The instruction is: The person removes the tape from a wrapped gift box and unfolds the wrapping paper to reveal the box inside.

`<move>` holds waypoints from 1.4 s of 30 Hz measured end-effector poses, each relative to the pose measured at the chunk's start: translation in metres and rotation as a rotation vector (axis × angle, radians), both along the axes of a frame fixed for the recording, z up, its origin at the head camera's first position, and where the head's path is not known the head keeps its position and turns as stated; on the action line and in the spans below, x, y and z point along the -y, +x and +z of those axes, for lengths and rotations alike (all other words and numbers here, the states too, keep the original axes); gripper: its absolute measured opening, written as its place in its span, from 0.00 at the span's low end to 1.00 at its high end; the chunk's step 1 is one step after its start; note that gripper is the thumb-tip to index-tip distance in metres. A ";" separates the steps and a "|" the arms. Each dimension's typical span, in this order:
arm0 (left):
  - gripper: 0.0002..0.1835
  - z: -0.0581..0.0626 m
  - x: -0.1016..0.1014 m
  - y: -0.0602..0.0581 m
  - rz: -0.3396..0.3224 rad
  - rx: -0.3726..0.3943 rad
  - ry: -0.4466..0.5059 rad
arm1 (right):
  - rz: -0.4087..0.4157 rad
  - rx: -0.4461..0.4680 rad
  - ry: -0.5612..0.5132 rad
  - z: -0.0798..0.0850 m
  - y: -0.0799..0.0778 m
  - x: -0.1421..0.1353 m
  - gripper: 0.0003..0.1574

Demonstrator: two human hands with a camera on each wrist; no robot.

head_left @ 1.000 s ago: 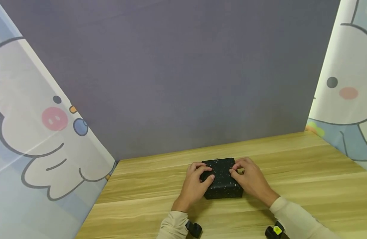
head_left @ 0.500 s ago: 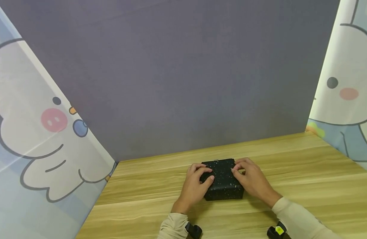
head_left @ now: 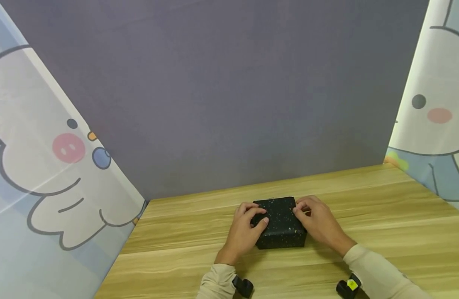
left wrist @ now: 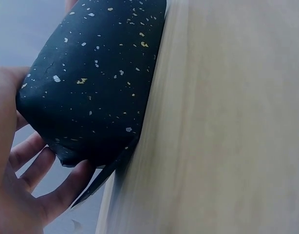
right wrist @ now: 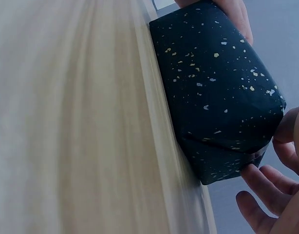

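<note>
A box wrapped in black paper (head_left: 279, 222) with white and gold flecks rests on the wooden table. My left hand (head_left: 241, 236) holds its left end, thumb and fingertips over the top edge. In the left wrist view, a loose pointed paper flap (left wrist: 102, 181) sticks out at that end, low beside one of the fingers. My right hand (head_left: 321, 222) is at the opposite end, its thumb and index finger pinching at the top edge. Seen from the right wrist, fingertips (right wrist: 252, 171) touch the folded paper on the end face.
The wood-grain table (head_left: 184, 232) spreads around the box. A grey panel (head_left: 222, 99) stands behind it, and cartoon-printed sheets (head_left: 35, 158) flank both sides. Each wrist wears a small black camera (head_left: 244, 286).
My right thumb and fingers have slid slightly outward, from the top surface to the right edge of the box. The left hand keeps its hold, and the box stays in place.
</note>
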State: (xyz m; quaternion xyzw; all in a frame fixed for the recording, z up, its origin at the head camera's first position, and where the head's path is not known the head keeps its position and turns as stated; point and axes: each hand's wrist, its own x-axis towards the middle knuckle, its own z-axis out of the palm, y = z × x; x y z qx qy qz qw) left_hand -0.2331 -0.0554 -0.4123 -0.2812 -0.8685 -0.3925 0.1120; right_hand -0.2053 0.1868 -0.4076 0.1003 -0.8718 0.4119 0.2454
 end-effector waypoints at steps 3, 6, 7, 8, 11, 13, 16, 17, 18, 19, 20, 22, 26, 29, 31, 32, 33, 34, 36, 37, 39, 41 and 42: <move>0.15 0.001 0.000 -0.002 -0.014 -0.006 0.003 | -0.012 0.003 0.015 0.002 0.000 -0.003 0.11; 0.16 0.002 0.000 -0.003 -0.017 -0.006 0.006 | -0.023 -0.005 0.037 0.003 -0.002 -0.005 0.12; 0.16 0.002 0.000 -0.003 -0.016 -0.004 0.007 | -0.025 -0.007 0.043 0.003 -0.002 -0.005 0.12; 0.16 0.002 0.000 -0.003 -0.015 -0.002 0.008 | -0.026 -0.006 0.047 0.003 -0.002 -0.005 0.11; 0.16 0.000 0.001 -0.002 -0.014 0.006 0.009 | -0.031 0.004 0.054 0.001 -0.003 -0.006 0.11; 0.16 0.000 0.001 -0.002 -0.015 0.012 0.008 | -0.034 0.010 0.050 0.001 -0.003 -0.007 0.12; 0.17 0.002 0.002 -0.002 -0.016 0.018 0.012 | -0.041 0.008 0.048 0.001 -0.003 -0.006 0.11; 0.17 0.002 0.002 -0.002 -0.016 0.021 0.015 | -0.043 0.008 0.048 0.002 -0.004 -0.006 0.11; 0.17 0.003 0.002 -0.002 -0.016 0.022 0.017 | -0.046 0.008 0.048 0.002 -0.004 -0.006 0.11; 0.17 0.003 0.002 -0.002 -0.015 0.024 0.019 | -0.049 0.010 0.049 0.003 -0.004 -0.007 0.10; 0.17 0.004 0.002 -0.002 -0.016 0.024 0.021 | -0.053 0.014 0.051 0.003 -0.004 -0.007 0.10; 0.17 0.004 0.002 -0.002 -0.020 0.025 0.020 | -0.065 0.022 0.052 0.003 -0.004 -0.008 0.08; 0.16 0.002 0.002 -0.001 -0.026 0.023 0.016 | -0.093 0.036 0.058 0.003 -0.002 -0.010 0.06; 0.16 0.001 0.002 0.000 -0.021 0.023 0.019 | -0.099 0.049 0.063 0.002 -0.002 -0.011 0.06; 0.16 0.000 0.002 0.000 -0.018 0.030 0.022 | -0.099 0.059 0.063 0.002 -0.002 -0.012 0.06; 0.16 0.000 0.002 0.000 -0.018 0.033 0.023 | -0.098 0.065 0.063 0.002 -0.002 -0.012 0.05; 0.16 0.000 0.002 0.000 -0.018 0.036 0.025 | -0.098 0.071 0.062 0.002 -0.001 -0.013 0.05; 0.17 0.000 0.002 -0.001 -0.019 0.040 0.028 | -0.098 0.076 0.061 0.002 -0.002 -0.013 0.05; 0.17 -0.001 0.002 -0.002 -0.019 0.045 0.035 | -0.101 0.087 0.062 0.002 -0.002 -0.014 0.04; 0.17 -0.001 0.002 -0.002 -0.021 0.047 0.038 | -0.102 0.094 0.062 0.002 -0.002 -0.015 0.04; 0.17 -0.001 0.001 -0.002 -0.022 0.047 0.042 | -0.101 0.110 0.058 0.002 -0.002 -0.016 0.04; 0.16 -0.001 0.001 -0.002 -0.023 0.049 0.045 | -0.102 0.120 0.057 0.001 -0.003 -0.017 0.04; 0.16 -0.001 0.001 -0.002 -0.024 0.049 0.046 | -0.100 0.125 0.053 0.001 -0.003 -0.017 0.05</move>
